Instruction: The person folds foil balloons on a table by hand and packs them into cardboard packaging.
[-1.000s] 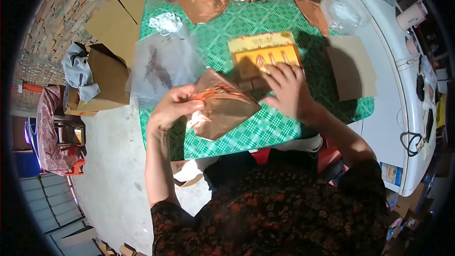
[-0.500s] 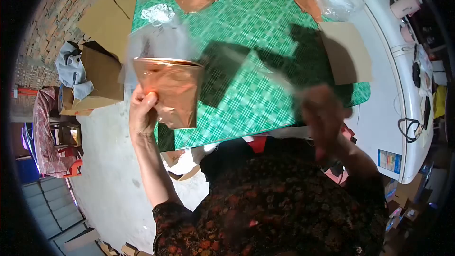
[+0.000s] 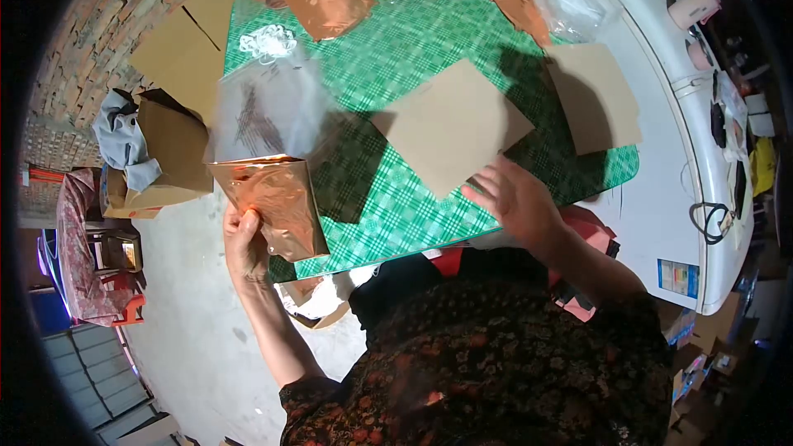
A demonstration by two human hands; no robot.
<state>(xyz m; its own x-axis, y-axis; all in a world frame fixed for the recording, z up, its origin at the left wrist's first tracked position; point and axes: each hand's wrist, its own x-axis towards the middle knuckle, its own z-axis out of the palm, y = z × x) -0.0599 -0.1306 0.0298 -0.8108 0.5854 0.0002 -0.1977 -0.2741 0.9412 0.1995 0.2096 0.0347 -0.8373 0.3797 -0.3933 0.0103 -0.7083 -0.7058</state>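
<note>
My left hand [image 3: 245, 244] grips a copper-coloured foil pouch [image 3: 277, 202] by its left side, thumb on the front face. The pouch is upright, with its folded top edge facing away from me. Just beyond it are clear plastic bags [image 3: 268, 107] with dark marks, at the table's left edge. Fingers apart, my right hand [image 3: 516, 198] is beside the near right edge of a beige cardboard square [image 3: 454, 128]. This square is turned cornerwise over the green checked tablecloth [image 3: 405, 215]. Whether my fingertips touch it, I cannot tell.
Another cardboard piece [image 3: 593, 99] lies at the table's right edge. Copper foil sheets [image 3: 330, 0], white string [image 3: 268, 43] and a clear plastic bundle [image 3: 570, 4] are along the far side. A white appliance [image 3: 669, 198] borders the right; an open carton [image 3: 169, 136] stands left.
The cardboard square now shows plainly mid-table, where there was only a blur. My right hand has moved left towards it. My left hand and the foil pouch have come slightly nearer and left.
</note>
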